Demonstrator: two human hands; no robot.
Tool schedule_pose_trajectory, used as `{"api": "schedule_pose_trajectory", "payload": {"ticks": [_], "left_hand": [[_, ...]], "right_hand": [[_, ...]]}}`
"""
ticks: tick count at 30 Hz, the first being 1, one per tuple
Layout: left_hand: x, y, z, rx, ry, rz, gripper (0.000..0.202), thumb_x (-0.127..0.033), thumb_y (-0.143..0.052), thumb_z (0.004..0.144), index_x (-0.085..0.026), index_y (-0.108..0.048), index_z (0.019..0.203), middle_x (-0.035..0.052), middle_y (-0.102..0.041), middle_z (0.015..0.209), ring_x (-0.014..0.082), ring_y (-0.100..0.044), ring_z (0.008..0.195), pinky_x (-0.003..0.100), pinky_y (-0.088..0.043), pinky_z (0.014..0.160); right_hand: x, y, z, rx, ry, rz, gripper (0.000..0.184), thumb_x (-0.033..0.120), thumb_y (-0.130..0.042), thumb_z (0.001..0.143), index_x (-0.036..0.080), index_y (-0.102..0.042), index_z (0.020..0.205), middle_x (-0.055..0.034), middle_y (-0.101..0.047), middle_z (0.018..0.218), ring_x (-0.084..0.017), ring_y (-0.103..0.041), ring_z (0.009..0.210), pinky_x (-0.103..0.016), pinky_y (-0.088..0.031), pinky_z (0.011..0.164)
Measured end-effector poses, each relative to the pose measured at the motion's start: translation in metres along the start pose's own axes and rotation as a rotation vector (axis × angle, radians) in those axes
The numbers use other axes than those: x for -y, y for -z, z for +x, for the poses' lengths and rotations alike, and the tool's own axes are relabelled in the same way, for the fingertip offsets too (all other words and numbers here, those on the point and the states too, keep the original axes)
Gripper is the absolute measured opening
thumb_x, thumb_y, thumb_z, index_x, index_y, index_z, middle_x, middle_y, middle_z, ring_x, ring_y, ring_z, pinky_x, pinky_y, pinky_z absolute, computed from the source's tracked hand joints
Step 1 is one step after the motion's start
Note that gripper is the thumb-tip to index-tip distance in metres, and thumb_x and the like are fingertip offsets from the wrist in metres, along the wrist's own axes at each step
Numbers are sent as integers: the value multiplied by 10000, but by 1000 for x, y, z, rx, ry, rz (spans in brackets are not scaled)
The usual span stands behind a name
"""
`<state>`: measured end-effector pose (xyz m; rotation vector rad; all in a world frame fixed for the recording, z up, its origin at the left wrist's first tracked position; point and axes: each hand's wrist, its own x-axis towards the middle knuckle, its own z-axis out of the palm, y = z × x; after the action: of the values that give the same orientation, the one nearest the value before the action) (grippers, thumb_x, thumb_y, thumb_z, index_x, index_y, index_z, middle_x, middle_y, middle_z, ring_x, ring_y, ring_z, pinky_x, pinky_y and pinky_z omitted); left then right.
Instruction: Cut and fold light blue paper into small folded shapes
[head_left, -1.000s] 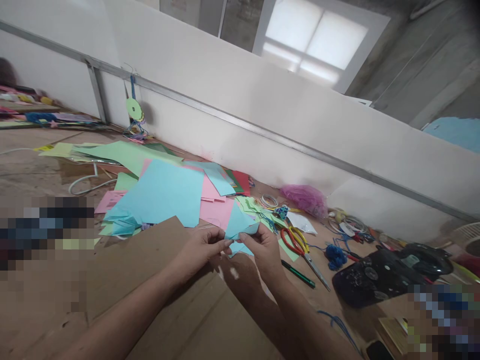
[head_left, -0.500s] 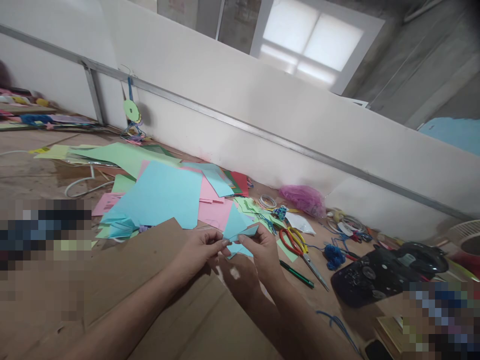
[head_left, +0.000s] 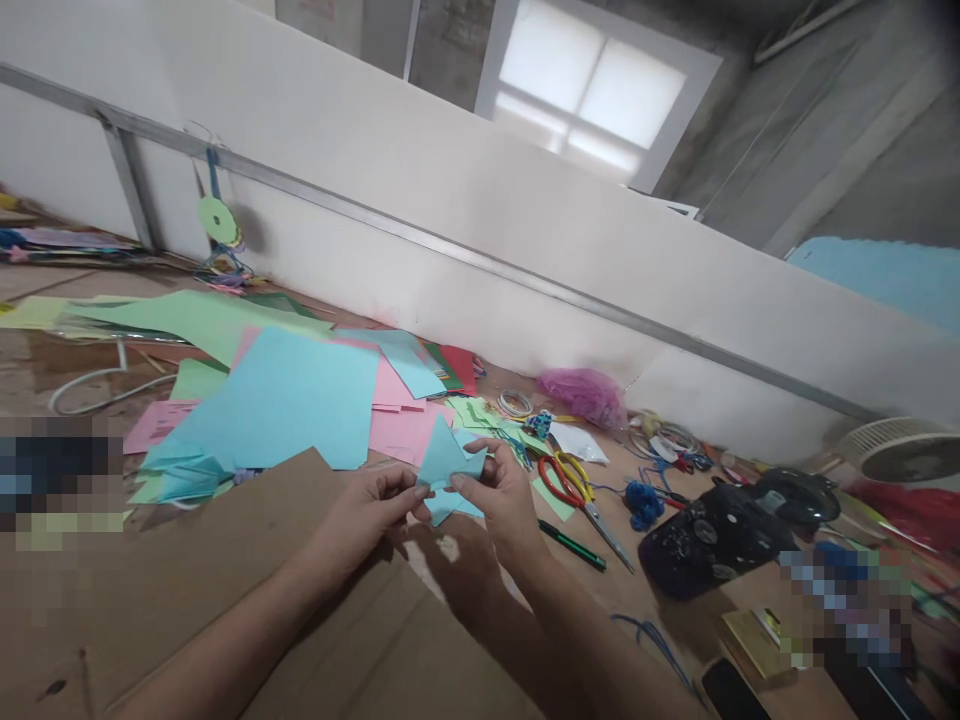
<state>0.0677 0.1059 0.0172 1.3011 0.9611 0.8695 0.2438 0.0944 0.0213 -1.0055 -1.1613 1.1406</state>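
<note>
Both hands pinch a small folded piece of light blue paper [head_left: 444, 472] above a brown cardboard sheet [head_left: 247, 590]. My left hand [head_left: 367, 508] grips its lower left edge with closed fingers. My right hand [head_left: 501, 492] holds its right side, thumb and fingers pressed on the fold. The paper stands up between the hands, with a pointed corner at the top.
Loose sheets of blue paper [head_left: 285, 400], pink paper [head_left: 397, 425] and green paper [head_left: 202, 318] lie behind the hands. Red-and-yellow scissors [head_left: 570, 485], a dark pen [head_left: 571, 545], blue yarn [head_left: 641, 500], a pink bag [head_left: 585, 395] and a black device [head_left: 731, 530] lie right. A white partition wall [head_left: 480, 200] runs behind.
The blue paper has been turned and opened up, so more of its face shows between my hands. The view has shifted a little to the right.
</note>
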Motion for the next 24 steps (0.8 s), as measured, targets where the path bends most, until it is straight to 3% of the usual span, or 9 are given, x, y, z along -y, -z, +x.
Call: {"api": "schedule_pose_trajectory", "payload": {"ticks": [3, 7, 10, 15, 24], "left_hand": [[0, 1, 0, -5, -11, 43, 294, -426, -635, 780, -162, -612, 654, -1, -594, 617, 94, -499, 480, 195, -399, 437], [0, 0, 0, 38, -48, 69, 287, -437, -639, 784, -159, -629, 710, 16, -622, 673, 128, -560, 534, 234, -473, 493], [-1, 0, -1, 60, -25, 72, 328, -486, -625, 788, -159, -641, 761, 23, -644, 725, 126, -570, 498, 251, -481, 495], [-3, 4, -4, -39, 8, 30, 394, -554, -569, 811, -168, -652, 815, 30, -651, 751, 116, -544, 516, 225, -453, 477], [4, 5, 1, 6, -38, 51, 353, -487, -631, 789, -163, -620, 929, 23, -627, 760, 125, -541, 555, 269, -503, 520]], "right_hand": [[2, 1, 1, 30, -64, 24, 462, 257, -804, 602, 225, -545, 983, 47, -615, 706, -149, -623, 658, -266, -496, 630], [3, 2, 1, 30, -170, -10, 345, 340, -814, 598, 188, -572, 792, 30, -628, 622, -156, -623, 593, -270, -473, 596], [1, 5, 2, 15, -150, -36, 309, 362, -801, 619, 184, -568, 720, 27, -620, 581, -165, -624, 572, -269, -456, 569], [-4, 9, 6, -65, -76, -3, 273, 318, -798, 630, 185, -578, 725, 33, -625, 598, -154, -612, 567, -279, -459, 600], [-3, 8, 8, -63, -36, 18, 242, 299, -791, 651, 181, -585, 700, 46, -610, 559, -140, -608, 550, -263, -445, 606]]}}
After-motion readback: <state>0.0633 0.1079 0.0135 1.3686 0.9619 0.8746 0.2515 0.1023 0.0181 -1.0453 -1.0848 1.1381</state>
